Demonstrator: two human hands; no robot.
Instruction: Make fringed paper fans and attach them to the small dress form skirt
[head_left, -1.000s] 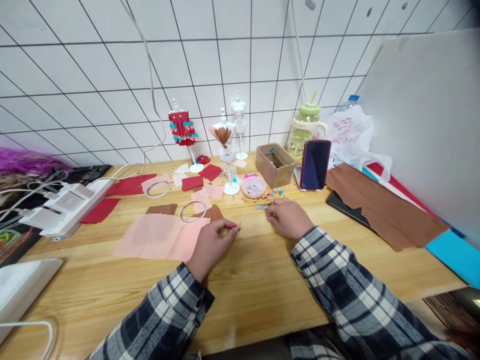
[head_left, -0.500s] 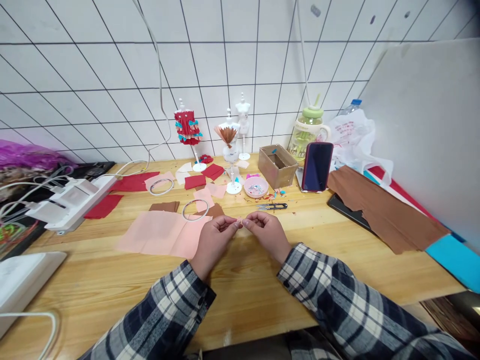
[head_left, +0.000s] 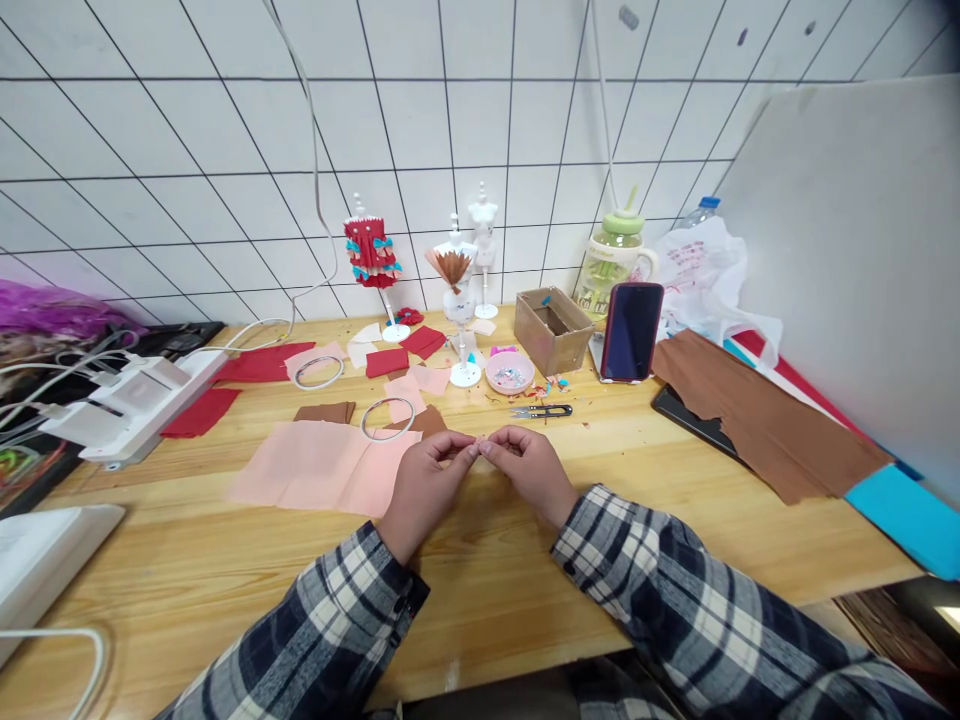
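My left hand [head_left: 429, 485] and my right hand [head_left: 534, 470] meet above the middle of the wooden table, thumbs and forefingers pinched. Between the fingertips is a tiny pinkish piece, mostly hidden, too small to name. Beside my left hand lies a large pink sheet [head_left: 300, 465], partly under a metal ring [head_left: 388, 419]. Thread snips [head_left: 541, 411] rest just beyond my right hand. Farther back stands a white mini dress form [head_left: 460, 305] with a brown and pink pleated fan on its chest. A pink dish [head_left: 511, 373] of small shiny pieces sits beside its base.
Behind are a dress form in red ruffles [head_left: 373, 255], a bare one [head_left: 484, 240], a cardboard box [head_left: 559, 345], an upright phone [head_left: 632, 335] and a green-lidded bottle [head_left: 616, 260]. Brown material [head_left: 780, 420] lies right; a power strip [head_left: 142, 405] lies left.
The view has shifted very slightly, so everything sits a little farther left. Both hands keep their pinch at the same spot over the table.
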